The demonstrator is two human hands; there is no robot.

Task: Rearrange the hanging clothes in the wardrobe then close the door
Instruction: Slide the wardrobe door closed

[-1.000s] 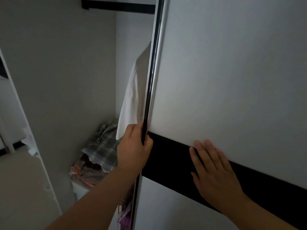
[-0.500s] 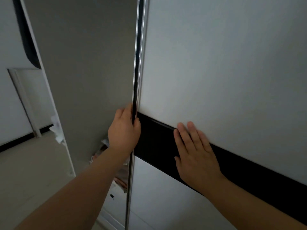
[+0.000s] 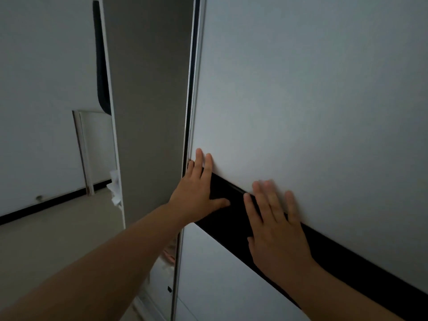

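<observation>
**Door nearly shut: both palms flat on the sliding panel, a narrow gap left at its leading edge.**

The sliding door (image 3: 301, 89) fills the right of the view, its metal edge strip (image 3: 190, 89) standing just off the wardrobe side panel (image 3: 148, 89), with a thin dark slot between them. The left hand (image 3: 199, 193) lies flat on the black band (image 3: 347, 262), fingers straight, fingertips just beside the edge strip. The right hand (image 3: 275, 223) presses flat beside it, fingers spread. A scrap of pink cloth (image 3: 170, 254) shows low in the gap; the hanging clothes are hidden. In my judgement, the push should stay even and sideways, the left fingertips should be kept clear of the closing slot, and the cloth should be checked so it does not snag.
</observation>
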